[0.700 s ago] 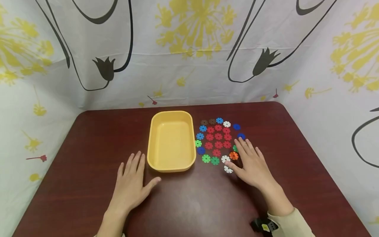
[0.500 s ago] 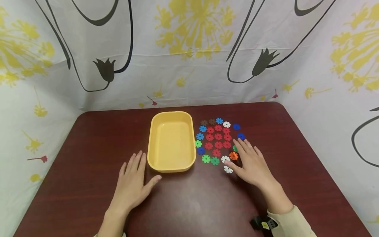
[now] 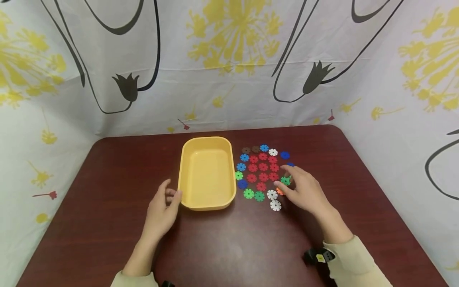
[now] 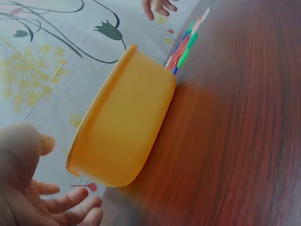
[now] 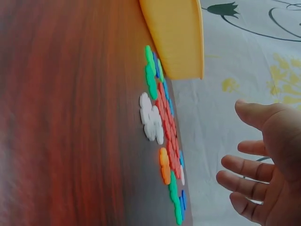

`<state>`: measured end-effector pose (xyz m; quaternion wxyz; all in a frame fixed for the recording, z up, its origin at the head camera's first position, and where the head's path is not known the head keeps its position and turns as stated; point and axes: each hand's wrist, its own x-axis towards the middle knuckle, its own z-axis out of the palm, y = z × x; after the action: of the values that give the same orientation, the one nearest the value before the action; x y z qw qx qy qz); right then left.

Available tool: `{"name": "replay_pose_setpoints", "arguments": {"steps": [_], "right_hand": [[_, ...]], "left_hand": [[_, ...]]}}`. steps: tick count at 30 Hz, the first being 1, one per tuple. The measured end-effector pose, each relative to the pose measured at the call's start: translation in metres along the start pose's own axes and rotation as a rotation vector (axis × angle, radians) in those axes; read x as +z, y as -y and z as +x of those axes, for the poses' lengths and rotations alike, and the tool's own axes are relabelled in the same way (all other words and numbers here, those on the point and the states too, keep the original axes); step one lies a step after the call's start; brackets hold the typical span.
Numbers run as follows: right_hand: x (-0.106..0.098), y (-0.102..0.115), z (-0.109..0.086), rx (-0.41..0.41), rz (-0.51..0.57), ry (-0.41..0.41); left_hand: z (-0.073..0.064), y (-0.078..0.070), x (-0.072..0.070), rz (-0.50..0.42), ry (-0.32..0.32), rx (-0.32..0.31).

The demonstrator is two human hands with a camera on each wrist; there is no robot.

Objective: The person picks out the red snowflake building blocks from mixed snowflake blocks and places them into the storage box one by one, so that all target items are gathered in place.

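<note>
A yellow plastic tray (image 3: 207, 175) stands on the dark red table. Just off its left wall is my left hand (image 3: 161, 213), raised, thumb and fingers parted and loosely bent; the left wrist view shows a gap between this hand (image 4: 21, 162) and the tray (image 4: 124, 117). To the tray's right lie flat notched discs, with several red discs (image 3: 263, 167) in the middle. My right hand (image 3: 308, 193) hovers over their right edge, fingers loosely bent and holding nothing. It partly covers an orange disc (image 3: 280, 191) and a blue one. A green disc (image 3: 285, 181) shows between thumb and fingers.
Around the red discs lie blue, brown, green and white discs, with a white disc (image 3: 275, 205) nearest me. A patterned cloth (image 3: 222, 79) hangs behind the table (image 3: 229, 247) and along both sides. A black strap device (image 3: 318, 256) sits at my right cuff.
Both hands have lifted off the table and their fingers have bent. The left thumb has drawn in towards the fingers, and the right hand has uncovered the white discs. The head view has tilted slightly.
</note>
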<state>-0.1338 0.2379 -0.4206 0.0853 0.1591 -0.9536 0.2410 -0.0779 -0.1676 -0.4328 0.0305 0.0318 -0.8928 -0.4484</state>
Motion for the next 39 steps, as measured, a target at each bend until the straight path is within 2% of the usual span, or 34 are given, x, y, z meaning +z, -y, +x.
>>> {"name": "replay_pose_setpoints", "arguments": {"steps": [3,7,16,24,30,39], "right_hand": [[0.001,-0.005,0.005,-0.004,0.015,0.000],[0.001,-0.011,0.014,0.001,0.028,0.020],[0.011,-0.025,0.033,0.009,0.047,0.044],[0.021,-0.038,0.045,0.067,0.044,0.076],[0.023,-0.038,0.053,0.090,0.041,0.102],[0.029,-0.039,0.063,0.176,-0.008,0.137]], "left_hand": [[0.003,-0.003,0.003,-0.111,-0.001,-0.113],[0.008,-0.004,0.008,-0.156,-0.016,-0.154],[0.017,0.001,0.018,-0.152,-0.025,-0.164],[0.018,-0.001,0.023,-0.240,-0.069,-0.160],[0.018,-0.003,0.027,-0.322,-0.117,-0.147],[0.017,-0.002,0.030,-0.323,-0.138,-0.134]]}}
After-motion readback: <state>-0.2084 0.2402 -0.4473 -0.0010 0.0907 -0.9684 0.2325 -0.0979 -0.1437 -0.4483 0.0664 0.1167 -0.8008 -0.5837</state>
